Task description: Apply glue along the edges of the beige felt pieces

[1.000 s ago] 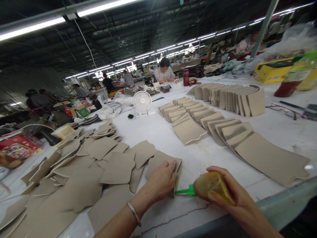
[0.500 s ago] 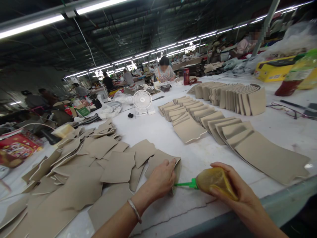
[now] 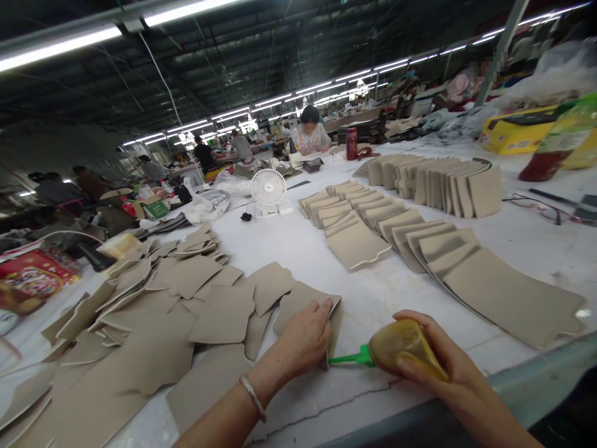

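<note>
My right hand [image 3: 438, 354] is wrapped round a yellowish squeeze bottle [image 3: 403, 348] with a long green nozzle [image 3: 347, 358]. The bottle lies nearly level, and the nozzle's tip meets the near edge of a taupe sheet piece [image 3: 303, 298]. My left hand [image 3: 305, 336] is closed on that piece, its fingers near the right-hand edge, which is lifted off the table. Part of the piece is hidden under the hand. To the left of my left hand spreads a loose heap of similar taupe pieces [image 3: 153, 330].
Overlapping rows of taupe pieces [image 3: 508, 289] lie on the white table [image 3: 373, 298] at the right. A small white fan [image 3: 268, 186] stands farther back. Eyeglasses [image 3: 536, 202] and a drink bottle [image 3: 555, 149] are at the right. Across the table sits a person [image 3: 310, 134].
The nozzle has slid a little towards me along the piece's edge, with the bottle and my right hand lowered slightly. My left hand has stayed in place.
</note>
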The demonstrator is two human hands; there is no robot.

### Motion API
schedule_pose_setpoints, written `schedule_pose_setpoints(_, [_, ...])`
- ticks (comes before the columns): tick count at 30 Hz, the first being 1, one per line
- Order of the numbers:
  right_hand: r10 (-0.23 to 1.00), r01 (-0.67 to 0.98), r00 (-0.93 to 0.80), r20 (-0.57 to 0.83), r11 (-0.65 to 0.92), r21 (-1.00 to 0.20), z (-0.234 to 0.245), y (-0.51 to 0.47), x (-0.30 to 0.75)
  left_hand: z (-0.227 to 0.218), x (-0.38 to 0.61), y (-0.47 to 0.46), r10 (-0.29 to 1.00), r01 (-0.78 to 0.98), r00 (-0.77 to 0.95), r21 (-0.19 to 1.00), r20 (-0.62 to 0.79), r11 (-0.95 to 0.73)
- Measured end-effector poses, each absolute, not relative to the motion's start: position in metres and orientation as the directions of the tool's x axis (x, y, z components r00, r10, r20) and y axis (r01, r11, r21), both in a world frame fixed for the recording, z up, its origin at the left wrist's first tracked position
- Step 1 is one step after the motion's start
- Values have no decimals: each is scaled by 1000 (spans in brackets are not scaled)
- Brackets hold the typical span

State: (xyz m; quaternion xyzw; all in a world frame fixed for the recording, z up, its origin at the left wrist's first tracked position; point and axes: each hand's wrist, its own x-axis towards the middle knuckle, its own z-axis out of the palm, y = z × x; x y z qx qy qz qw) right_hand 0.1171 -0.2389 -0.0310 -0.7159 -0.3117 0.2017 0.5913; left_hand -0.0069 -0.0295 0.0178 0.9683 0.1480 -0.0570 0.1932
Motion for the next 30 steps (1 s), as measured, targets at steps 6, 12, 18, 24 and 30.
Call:
schedule_pose_setpoints(6, [619, 310, 762, 189, -92, -946, -25, -238, 123, 17, -7, -29, 263, 312, 948, 360, -179, -879])
schedule_pose_setpoints(12, [663, 245, 740, 112, -110, -963, -32, -237, 125, 16, -8, -28, 261, 304, 951, 362, -165, -881])
schedule_pose_setpoints(18, [629, 241, 768, 121, -109, -964, -29, -231, 128, 13, -4, -19, 204, 239, 971, 497, -124, -835])
schedule_pose_setpoints(24, [613, 232, 782, 114, -117, -966, -33, -228, 136, 11, -2, -18, 200, 233, 972, 534, -120, -812])
schedule_pose_setpoints(30, [486, 277, 856, 177, -143, -950, -33, -222, 148, 15, 1, -19, 186, 225, 974, 528, -127, -819])
